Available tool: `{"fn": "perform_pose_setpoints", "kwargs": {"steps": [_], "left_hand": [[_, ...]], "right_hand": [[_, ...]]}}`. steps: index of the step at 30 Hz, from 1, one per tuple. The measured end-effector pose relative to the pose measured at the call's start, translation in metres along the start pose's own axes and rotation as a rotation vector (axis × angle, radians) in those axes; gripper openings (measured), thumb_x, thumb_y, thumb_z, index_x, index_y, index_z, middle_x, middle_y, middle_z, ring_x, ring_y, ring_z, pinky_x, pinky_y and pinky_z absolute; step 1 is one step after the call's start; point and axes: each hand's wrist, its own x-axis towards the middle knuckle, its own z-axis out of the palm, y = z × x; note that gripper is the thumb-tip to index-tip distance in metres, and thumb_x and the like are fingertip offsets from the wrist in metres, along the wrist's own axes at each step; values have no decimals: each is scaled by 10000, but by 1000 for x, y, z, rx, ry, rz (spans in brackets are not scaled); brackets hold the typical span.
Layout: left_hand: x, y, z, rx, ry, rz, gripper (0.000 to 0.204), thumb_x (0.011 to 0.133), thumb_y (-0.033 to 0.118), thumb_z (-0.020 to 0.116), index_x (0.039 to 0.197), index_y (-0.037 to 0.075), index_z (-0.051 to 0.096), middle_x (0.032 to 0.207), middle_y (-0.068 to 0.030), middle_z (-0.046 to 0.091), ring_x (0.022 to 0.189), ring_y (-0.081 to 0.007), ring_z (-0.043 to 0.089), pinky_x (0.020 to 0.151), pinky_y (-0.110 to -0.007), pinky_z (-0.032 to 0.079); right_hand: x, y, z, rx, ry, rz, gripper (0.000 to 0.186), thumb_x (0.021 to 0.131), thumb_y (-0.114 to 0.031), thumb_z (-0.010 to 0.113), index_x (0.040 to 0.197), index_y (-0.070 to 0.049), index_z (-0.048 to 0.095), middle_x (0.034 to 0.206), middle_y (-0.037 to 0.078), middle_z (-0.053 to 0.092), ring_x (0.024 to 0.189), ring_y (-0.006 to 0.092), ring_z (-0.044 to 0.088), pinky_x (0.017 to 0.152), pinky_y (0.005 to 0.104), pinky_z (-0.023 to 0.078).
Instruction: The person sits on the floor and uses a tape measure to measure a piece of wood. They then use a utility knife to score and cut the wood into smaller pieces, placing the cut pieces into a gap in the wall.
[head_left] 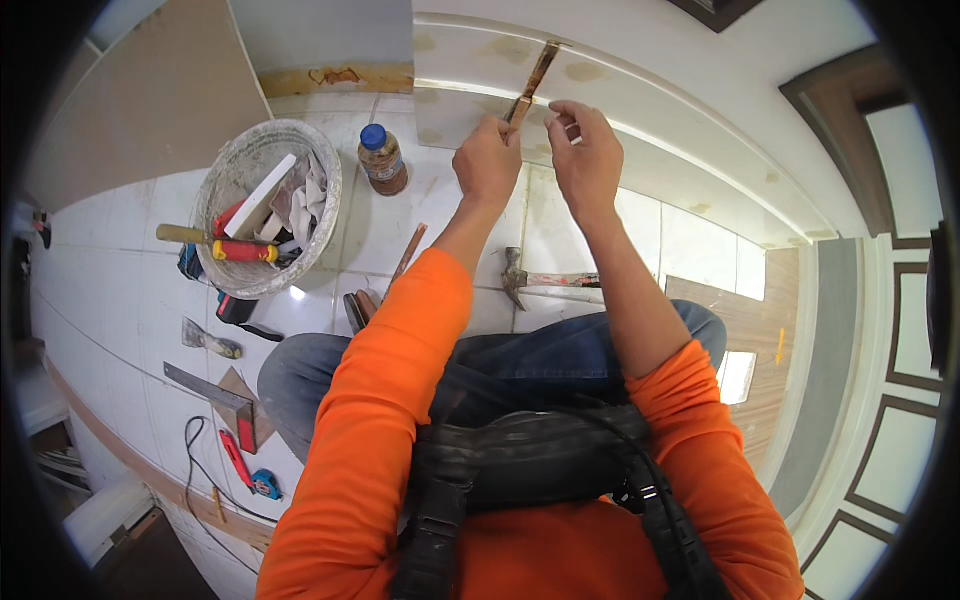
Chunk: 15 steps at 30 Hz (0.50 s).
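My left hand (488, 160) is closed around the lower end of a narrow brown strip (522, 106), which looks like wood. This strip lines up with a dark, rough-edged slot (543, 68) in a white panel (640, 115) that has beige filler patches. Most of what the left fingers grip is hidden by the hand. Just to the right, my right hand (588, 155) is raised close to the panel, fingers bent and thumb apart, with nothing visible between them. A claw hammer (548, 280) lies on the tiles below the hands, its handle end hidden by my right forearm.
Left of my arms stand a bottle with a blue cap (383, 165) and a dusty bucket (208, 205) of tools and scraps. A putty knife (212, 340), try square (215, 395), red utility knife (236, 460), tape measure (266, 484) and black cord (190, 470) lie on the floor.
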Motion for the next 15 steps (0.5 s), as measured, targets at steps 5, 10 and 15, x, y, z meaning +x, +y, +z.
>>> {"fn": "perform_pose_setpoints", "kwargs": {"steps": [5, 10, 15], "left_hand": [[-1, -3, 6, -88, 47, -11, 179, 887, 247, 762, 953, 90, 708, 890, -103, 756, 838, -331, 728, 740, -427, 551], [3, -9, 8, -248, 145, 31, 137, 881, 175, 761, 942, 66, 707, 901, -116, 743, 824, -309, 726, 740, -402, 555], [-2, -25, 22, -581, 233, -81, 108, 844, 68, 754, 934, 30, 707, 907, -113, 727, 787, -249, 729, 733, -364, 574]], "right_hand": [[21, -7, 18, -325, -130, -157, 185, 891, -216, 748, 1070, -178, 728, 917, -8, 686, 799, 195, 679, 676, 349, 527], [25, -9, 29, -415, -151, -170, 149, 897, -252, 726, 1012, -174, 674, 946, 4, 669, 920, 237, 676, 692, 416, 542], [28, -9, 33, -495, -149, -224, 151, 906, -257, 720, 1022, -180, 663, 957, 1, 670, 935, 240, 670, 709, 420, 537]]}}
